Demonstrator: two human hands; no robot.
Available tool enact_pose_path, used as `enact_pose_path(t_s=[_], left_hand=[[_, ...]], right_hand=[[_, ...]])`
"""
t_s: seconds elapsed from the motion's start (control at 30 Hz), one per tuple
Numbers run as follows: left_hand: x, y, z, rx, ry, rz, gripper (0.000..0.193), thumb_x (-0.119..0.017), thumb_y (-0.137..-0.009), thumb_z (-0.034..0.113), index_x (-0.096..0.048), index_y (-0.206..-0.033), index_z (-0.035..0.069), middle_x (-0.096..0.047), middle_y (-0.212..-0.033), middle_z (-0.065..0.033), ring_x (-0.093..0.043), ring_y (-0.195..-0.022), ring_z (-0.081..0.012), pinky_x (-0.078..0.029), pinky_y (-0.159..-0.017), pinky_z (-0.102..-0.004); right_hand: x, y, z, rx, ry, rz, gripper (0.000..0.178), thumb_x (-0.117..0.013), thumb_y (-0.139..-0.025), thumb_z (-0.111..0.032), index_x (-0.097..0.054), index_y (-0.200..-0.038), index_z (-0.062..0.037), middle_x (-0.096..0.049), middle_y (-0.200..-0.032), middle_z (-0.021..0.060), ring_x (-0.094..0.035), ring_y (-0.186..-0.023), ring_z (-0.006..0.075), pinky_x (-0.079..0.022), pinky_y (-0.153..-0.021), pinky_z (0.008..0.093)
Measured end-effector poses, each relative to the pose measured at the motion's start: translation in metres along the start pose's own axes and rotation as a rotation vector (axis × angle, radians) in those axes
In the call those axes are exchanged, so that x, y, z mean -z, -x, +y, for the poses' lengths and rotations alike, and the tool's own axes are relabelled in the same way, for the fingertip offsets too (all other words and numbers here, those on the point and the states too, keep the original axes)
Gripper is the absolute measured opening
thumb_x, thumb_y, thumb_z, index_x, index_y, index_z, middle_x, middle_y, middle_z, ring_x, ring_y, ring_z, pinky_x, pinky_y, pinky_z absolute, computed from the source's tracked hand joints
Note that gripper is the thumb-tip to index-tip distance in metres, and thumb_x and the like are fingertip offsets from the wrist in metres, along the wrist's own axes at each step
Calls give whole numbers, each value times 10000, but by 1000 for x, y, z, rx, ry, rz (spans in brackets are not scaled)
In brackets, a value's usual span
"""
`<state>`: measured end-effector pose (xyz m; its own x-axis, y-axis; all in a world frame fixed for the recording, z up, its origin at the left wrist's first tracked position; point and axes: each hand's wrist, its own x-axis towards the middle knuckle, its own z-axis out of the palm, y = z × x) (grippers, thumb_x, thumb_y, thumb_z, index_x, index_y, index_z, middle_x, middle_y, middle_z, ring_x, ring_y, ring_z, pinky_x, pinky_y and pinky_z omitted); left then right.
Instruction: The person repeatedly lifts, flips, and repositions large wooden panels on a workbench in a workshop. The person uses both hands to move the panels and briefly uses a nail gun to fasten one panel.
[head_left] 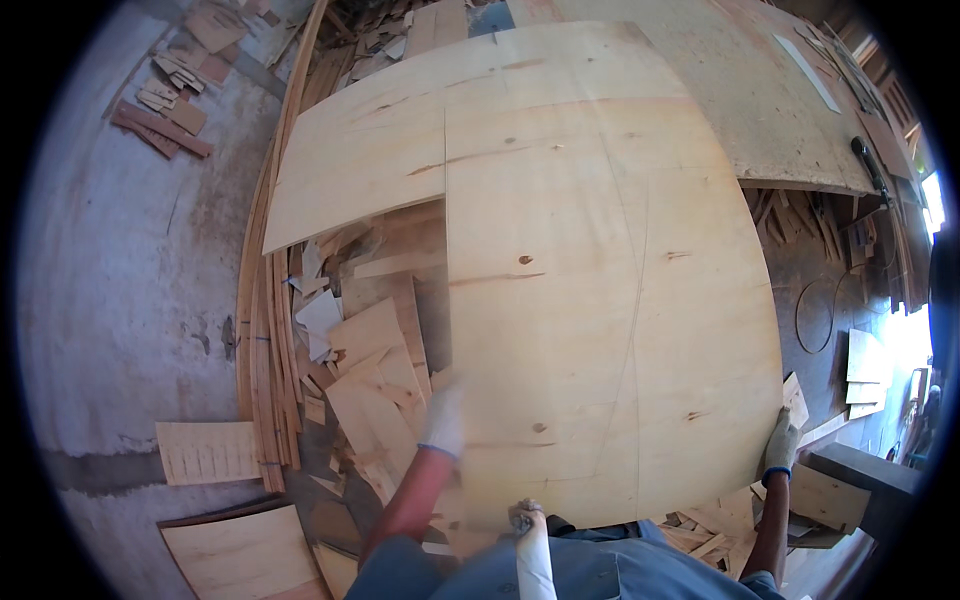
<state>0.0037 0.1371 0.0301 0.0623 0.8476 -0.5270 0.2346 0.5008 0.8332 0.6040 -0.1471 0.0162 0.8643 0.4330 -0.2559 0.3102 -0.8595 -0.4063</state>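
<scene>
Blue trousers (600,565) are filling the bottom edge of the view, nearest the camera, with a pale stick-like handle (532,555) rising between the knees; its grey top end is lying just under the near edge of the big sheet.

Far to the left, the grey concrete floor (130,290) is showing, with a small slotted board (208,452) and a larger plywood offcut (245,550) lying on it near the bottom. A bundle of long thin strips (265,330) is running up the floor beside them. Next to the strips, a heap of veneer scraps (370,370) is lying under and beside the left edge of the sheet.

The left hand (445,420), in a white glove with a red sleeve behind it, is gripping the left edge of the plywood sheet (590,290) near its near-left corner; the hand is blurred, so the fingers are only roughly readable as curled over the edge. The sheet itself is spreading across the middle of the view, pale and knotty, with a second similar sheet (380,150) lying partly under its far-left part.

The right hand (780,445), in a greyish glove with a blue cuff, is closing its fingers on the sheet's right edge near the near-right corner. Beyond it, a rough brown board (740,90) is lying at the far right, and more offcuts (865,365) are scattered on the floor.
</scene>
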Motion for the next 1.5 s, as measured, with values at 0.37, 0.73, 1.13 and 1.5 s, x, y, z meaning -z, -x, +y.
enact_pose_path(t_s=[0.37, 0.73, 1.13, 1.5], left_hand=[[-24, -8, 38, 48, 69, 61, 464, -564, -972, 375, -610, -1198, -28, -628, -1161, -77, -581, -1061, -142, -454, -965, -302], [-32, -19, 51, 162, 390, 41, 456, -541, -979, 388, -609, -1162, -25, -655, -1093, -98, -635, -970, -175, -519, -878, -315], [-29, -56, 43, 52, 230, 17, 320, -434, -987, 254, -648, -943, 21, -624, -821, -33, -568, -740, -116, -482, -645, -312], [-16, -116, -2, 42, 212, 51, 384, -452, -962, 305, -614, -844, -22, -554, -698, -33, -508, -660, -141, -430, -580, -349]], right_hand=[[8, -8, -56, -26, -46, -27, 637, -307, -1028, -457, -631, -1097, 87, -689, -954, 251, -652, -908, 359, -472, -823, 424], [-7, -29, -37, -36, -36, -61, 527, -332, -1045, -353, -625, -1098, 82, -676, -1018, 247, -640, -924, 365, -476, -833, 432], [-2, -38, -94, -9, -51, -46, 594, -355, -998, -498, -648, -1116, 5, -652, -1081, 288, -608, -1035, 439, -447, -886, 448], [-14, -42, -124, 157, 271, 53, 393, -375, -1007, -325, -554, -1237, -61, -665, -1041, 222, -636, -963, 393, -488, -804, 476]])
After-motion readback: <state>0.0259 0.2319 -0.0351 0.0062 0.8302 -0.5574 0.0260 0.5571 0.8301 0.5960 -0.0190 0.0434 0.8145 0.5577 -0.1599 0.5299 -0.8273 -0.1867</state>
